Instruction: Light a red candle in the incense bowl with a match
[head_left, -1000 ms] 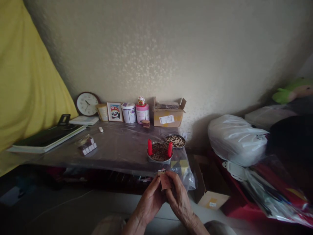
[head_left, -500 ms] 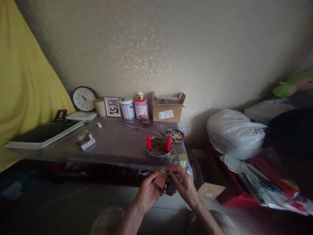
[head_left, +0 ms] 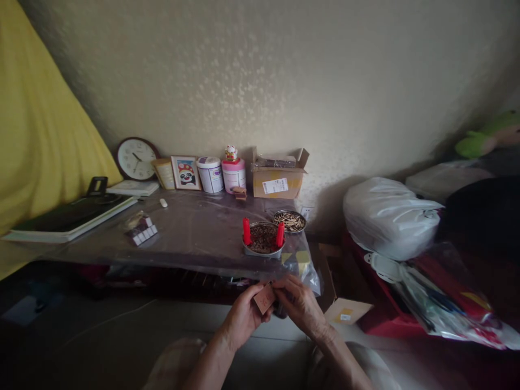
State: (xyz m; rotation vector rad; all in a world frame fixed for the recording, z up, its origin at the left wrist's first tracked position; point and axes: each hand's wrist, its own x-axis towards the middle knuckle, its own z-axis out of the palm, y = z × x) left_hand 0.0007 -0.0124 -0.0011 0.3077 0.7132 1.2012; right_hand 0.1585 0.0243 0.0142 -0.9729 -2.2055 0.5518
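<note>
Plastic-covered table (head_left: 195, 233) bears tin (head_left: 264, 253), red candles inside; matchstick dish (head_left: 304, 225); box (head_left: 278, 186).

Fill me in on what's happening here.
A person has a small brown matchbox held in the left hand, in front of the table. The fingers of the right hand are at the box's end; what they grip is hidden. On the table just beyond, two red candles stand upright in a round tin of dark, grainy material. Behind it, to the right, sits a round dish of pale sticks.
</note>
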